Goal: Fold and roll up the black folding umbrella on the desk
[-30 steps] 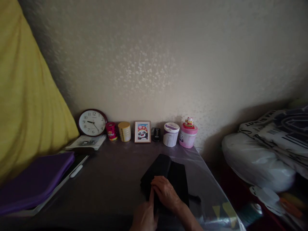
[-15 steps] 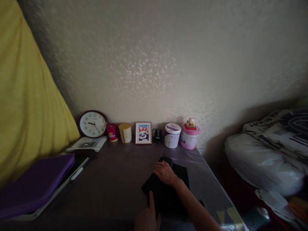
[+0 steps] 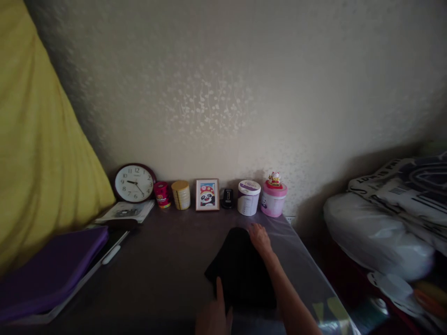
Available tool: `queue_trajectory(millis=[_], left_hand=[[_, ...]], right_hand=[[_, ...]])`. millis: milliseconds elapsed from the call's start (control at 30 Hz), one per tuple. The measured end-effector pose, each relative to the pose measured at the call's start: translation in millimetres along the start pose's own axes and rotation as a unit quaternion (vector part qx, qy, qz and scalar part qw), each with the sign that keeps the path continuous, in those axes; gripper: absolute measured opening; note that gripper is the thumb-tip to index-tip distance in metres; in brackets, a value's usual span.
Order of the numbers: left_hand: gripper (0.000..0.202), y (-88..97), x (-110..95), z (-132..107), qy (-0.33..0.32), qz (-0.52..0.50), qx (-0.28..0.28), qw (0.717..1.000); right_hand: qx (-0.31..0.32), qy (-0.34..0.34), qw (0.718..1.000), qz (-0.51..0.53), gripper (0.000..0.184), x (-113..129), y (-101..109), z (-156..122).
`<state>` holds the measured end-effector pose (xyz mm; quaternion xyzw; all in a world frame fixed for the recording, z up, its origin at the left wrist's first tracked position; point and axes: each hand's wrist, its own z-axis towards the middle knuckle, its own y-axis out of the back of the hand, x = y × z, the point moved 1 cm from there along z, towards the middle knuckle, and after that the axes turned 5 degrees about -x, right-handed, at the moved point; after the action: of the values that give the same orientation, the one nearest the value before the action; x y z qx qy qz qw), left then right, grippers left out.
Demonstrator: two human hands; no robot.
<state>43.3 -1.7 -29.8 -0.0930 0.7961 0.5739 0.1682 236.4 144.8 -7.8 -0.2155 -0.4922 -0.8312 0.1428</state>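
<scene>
A piece of black cloth [image 3: 240,267], its exact kind not clear, lies in a dark heap on the table, rounded at the far end with a pointed corner at the left. At its far right edge is my right hand [image 3: 260,238], palm down, fingers reaching forward against the cloth and tabletop. My right forearm hides the cloth's right side. By the near left part of the cloth, my left hand [image 3: 213,314] has its index finger stretched out and its thumb apart. The lower part of that hand is dark and cut off by the frame.
Along the wall stand a clock [image 3: 134,184], a pink tin [image 3: 162,195], a yellow-lidded container [image 3: 180,195], a panda picture frame [image 3: 207,195], a small black object [image 3: 227,198] and two tubs [image 3: 248,199]. A purple folder [image 3: 59,267] lies left; plastic-wrapped bedding [image 3: 377,232] is beyond the table's right edge.
My right hand has slid from the top of the black cloth to its far right edge. The cloth's right corner no longer shows. My left hand has stayed in place.
</scene>
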Motion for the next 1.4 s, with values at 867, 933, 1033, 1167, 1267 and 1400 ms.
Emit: queue_trajectory(millis=[867,933,1033,1167,1267,1400], left_hand=[[0.061,-9.3,2.9,-2.5,-0.015,0.004,-0.051,0.999],[0.061,-8.9,2.1,-1.7,-0.014,0.011,-0.047,0.999],[0.061,-9.3,1.6,-0.2,-0.028,0.019,-0.047,0.998],[0.061,-12.1,2.4,2.3,-0.018,0.024,-0.056,0.998],[0.06,-12.2,2.1,3.8,-0.012,0.029,-0.05,0.998],[0.061,-7.7,1.8,2.3,-0.01,0.023,-0.044,0.999]], right_hand=[[-0.015,-0.142,0.963,0.227,0.047,40.1,26.2,-118.4],[0.007,-0.112,0.96,0.258,0.041,56.9,24.4,-109.1],[0.041,-0.09,0.958,0.27,0.039,75.6,15.4,-98.9],[0.08,-0.081,0.968,0.222,0.042,86.1,-3.2,-93.9],[0.121,-0.072,0.977,0.163,0.045,88.4,-11.9,-93.1],[0.156,-0.057,0.979,0.122,0.043,90.0,-13.8,-89.6]])
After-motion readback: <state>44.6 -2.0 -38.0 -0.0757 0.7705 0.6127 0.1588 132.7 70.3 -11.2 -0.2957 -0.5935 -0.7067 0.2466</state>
